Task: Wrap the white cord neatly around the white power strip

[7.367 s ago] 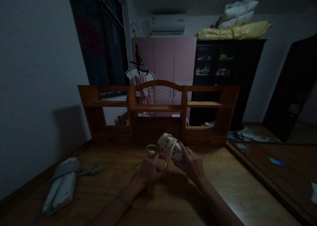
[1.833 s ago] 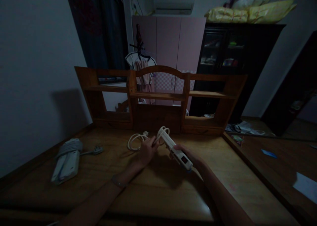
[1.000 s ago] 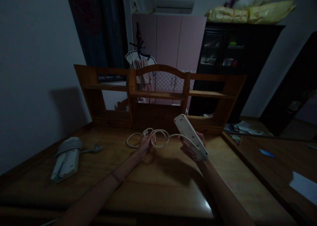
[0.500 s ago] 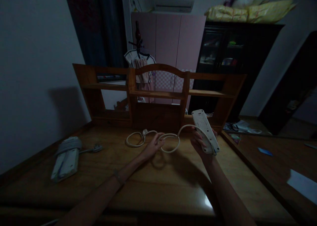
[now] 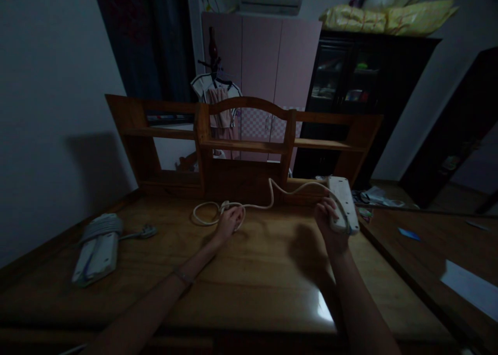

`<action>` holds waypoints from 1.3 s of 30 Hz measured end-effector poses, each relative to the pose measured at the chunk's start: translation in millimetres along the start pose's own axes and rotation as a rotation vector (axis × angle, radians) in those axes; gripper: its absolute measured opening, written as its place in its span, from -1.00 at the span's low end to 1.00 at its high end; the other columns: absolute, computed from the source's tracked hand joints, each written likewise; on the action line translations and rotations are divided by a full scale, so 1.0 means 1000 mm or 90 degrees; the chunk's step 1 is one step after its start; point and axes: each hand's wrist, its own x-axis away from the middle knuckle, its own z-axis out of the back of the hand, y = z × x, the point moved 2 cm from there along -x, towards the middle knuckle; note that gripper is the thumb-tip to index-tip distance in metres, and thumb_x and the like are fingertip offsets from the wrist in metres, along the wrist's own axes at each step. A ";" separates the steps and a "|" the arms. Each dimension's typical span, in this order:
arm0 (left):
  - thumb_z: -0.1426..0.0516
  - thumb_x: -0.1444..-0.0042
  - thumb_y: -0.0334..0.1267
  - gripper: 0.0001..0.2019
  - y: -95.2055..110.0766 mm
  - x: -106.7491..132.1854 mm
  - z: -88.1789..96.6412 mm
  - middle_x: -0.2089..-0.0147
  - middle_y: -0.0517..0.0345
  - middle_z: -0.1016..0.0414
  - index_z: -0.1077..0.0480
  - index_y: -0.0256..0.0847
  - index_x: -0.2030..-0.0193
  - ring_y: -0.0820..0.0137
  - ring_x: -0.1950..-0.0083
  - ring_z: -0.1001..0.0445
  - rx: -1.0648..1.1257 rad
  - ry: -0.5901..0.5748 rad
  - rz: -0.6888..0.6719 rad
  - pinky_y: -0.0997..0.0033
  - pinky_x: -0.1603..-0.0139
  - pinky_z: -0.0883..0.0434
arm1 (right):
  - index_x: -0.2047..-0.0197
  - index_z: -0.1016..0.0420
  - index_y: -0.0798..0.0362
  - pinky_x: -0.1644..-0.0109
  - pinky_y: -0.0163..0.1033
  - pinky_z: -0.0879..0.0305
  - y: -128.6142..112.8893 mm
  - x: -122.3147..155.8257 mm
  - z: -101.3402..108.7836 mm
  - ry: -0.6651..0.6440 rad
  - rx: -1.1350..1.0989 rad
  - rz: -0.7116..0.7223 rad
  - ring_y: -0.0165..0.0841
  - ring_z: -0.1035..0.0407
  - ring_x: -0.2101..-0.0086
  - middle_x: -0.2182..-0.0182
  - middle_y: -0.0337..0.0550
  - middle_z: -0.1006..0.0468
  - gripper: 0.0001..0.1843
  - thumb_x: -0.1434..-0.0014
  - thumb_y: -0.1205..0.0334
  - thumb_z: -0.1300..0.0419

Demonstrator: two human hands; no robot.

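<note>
In my right hand [image 5: 327, 219] is a white power strip [image 5: 342, 202], held up over the desk with its underside facing me. Its white cord [image 5: 293, 191] leaves the strip's lower end, bends over my fingers and runs left in a wavy line. My left hand [image 5: 229, 222] is closed on that cord just above the desktop. Past my left hand the cord makes a loop on the desk, with the plug [image 5: 224, 206] beside my knuckles. A second power strip [image 5: 97, 251], its cord wound around one end, lies at the left of the desk.
A wooden shelf unit [image 5: 245, 146] stands along the back of the wooden desk [image 5: 249, 282]. The wall [image 5: 46, 137] borders the left side. On the lower surface to the right lie a blue card [image 5: 408, 234] and a white sheet of paper [image 5: 470, 287].
My right hand has moved right with the power strip, turning it more upright. My left hand has gone left with the cord. The stretch between them is longer and less coiled.
</note>
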 end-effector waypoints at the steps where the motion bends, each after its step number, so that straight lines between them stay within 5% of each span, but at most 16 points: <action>1: -0.10 -0.01 0.11 -0.61 -0.001 -0.002 0.006 0.65 0.38 -0.05 -0.24 -0.21 0.47 0.62 0.69 0.00 0.016 0.023 0.014 0.61 0.67 0.07 | 0.07 -0.33 -0.04 0.43 -0.26 -0.27 -0.008 -0.001 0.002 0.012 0.004 0.033 -0.53 -0.16 0.63 0.45 -0.32 -0.30 -0.70 -0.13 0.13 -0.03; 7: -0.06 0.02 0.16 -0.59 -0.009 -0.008 0.019 0.66 0.45 0.05 -0.12 -0.16 0.46 0.64 0.73 0.09 0.095 0.092 0.044 0.65 0.72 0.06 | 0.11 -0.35 -0.01 0.49 -0.28 -0.23 -0.025 -0.004 0.021 0.085 0.074 0.069 -0.50 -0.12 0.63 0.50 -0.34 -0.26 -0.62 0.00 0.03 -0.09; 12: 0.00 -0.03 0.16 -0.60 -0.017 -0.010 0.023 0.65 0.43 0.02 -0.14 -0.16 0.45 0.61 0.73 0.03 0.059 0.113 0.029 0.62 0.71 -0.01 | 0.05 -0.33 0.01 0.45 -0.32 -0.25 -0.011 -0.005 0.020 0.035 0.071 -0.006 -0.51 -0.13 0.59 0.48 -0.33 -0.26 -0.55 -0.02 -0.04 -0.08; 15: 0.02 -0.07 0.11 -0.63 -0.020 -0.013 0.029 0.60 0.33 -0.16 -0.25 -0.19 0.38 0.55 0.69 -0.10 -0.006 0.138 0.009 0.54 0.68 -0.12 | 0.01 -0.31 0.08 0.47 -0.32 -0.26 0.000 -0.007 0.012 -0.013 0.060 -0.096 -0.50 -0.12 0.59 0.47 -0.28 -0.29 -0.49 -0.07 -0.07 -0.03; 19: -0.08 -0.04 -0.09 -0.73 -0.017 -0.013 0.029 0.19 0.06 -0.38 -0.35 -0.20 0.19 0.32 0.17 -0.40 -0.111 0.217 -0.080 0.31 0.17 -0.38 | 0.00 -0.30 0.10 0.59 -0.34 -0.19 0.029 -0.007 0.002 -0.065 0.088 -0.199 -0.46 -0.16 0.56 0.34 -0.13 -0.42 -0.47 -0.13 -0.10 0.08; 22: -0.16 0.03 -0.21 -0.66 -0.015 -0.009 0.025 -0.07 0.02 -0.25 -0.33 -0.16 0.07 0.21 -0.18 -0.19 -0.172 0.260 -0.133 0.18 -0.22 -0.13 | 0.03 -0.32 0.10 0.66 -0.36 -0.12 0.059 -0.002 0.003 -0.095 0.120 -0.280 -0.43 -0.19 0.58 0.39 -0.12 -0.46 -0.48 -0.17 -0.10 0.12; 25: -0.16 0.01 -0.21 -0.62 -0.015 -0.006 0.022 -0.09 0.00 -0.21 -0.29 -0.16 0.02 0.20 -0.21 -0.15 -0.199 0.266 -0.152 0.14 -0.28 -0.03 | 0.10 -0.37 0.17 0.70 -0.37 -0.09 0.085 0.007 0.012 -0.132 0.149 -0.402 -0.44 -0.14 0.67 0.62 -0.21 -0.37 -0.44 -0.17 -0.14 0.13; 30: -0.11 -0.07 -0.09 -0.70 -0.013 -0.009 0.024 0.02 0.02 -0.33 -0.33 -0.16 0.08 0.24 -0.09 -0.28 -0.181 0.232 -0.136 0.18 -0.17 -0.17 | 0.09 -0.35 0.17 0.71 -0.38 -0.12 0.102 0.015 0.026 -0.148 0.188 -0.496 -0.46 -0.14 0.72 0.67 -0.26 -0.35 -0.42 -0.18 -0.17 0.11; 34: -0.08 -0.07 0.04 -0.68 -0.011 -0.010 0.020 0.33 0.06 -0.45 -0.39 -0.22 0.34 0.31 0.28 -0.45 -0.134 0.134 -0.079 0.36 0.27 -0.38 | 0.10 -0.36 0.16 0.71 -0.39 -0.13 0.103 0.013 0.031 -0.119 0.200 -0.472 -0.46 -0.15 0.71 0.67 -0.27 -0.35 -0.46 -0.17 -0.15 0.07; 39: -0.03 -0.07 0.15 -0.56 -0.011 -0.003 0.010 0.61 0.14 -0.38 -0.35 -0.23 0.48 0.42 0.62 -0.36 -0.080 0.036 -0.022 0.53 0.66 -0.20 | 0.13 -0.38 0.18 0.69 -0.37 -0.15 0.096 0.008 0.032 -0.093 0.201 -0.416 -0.44 -0.18 0.68 0.65 -0.23 -0.37 -0.45 -0.16 -0.15 0.07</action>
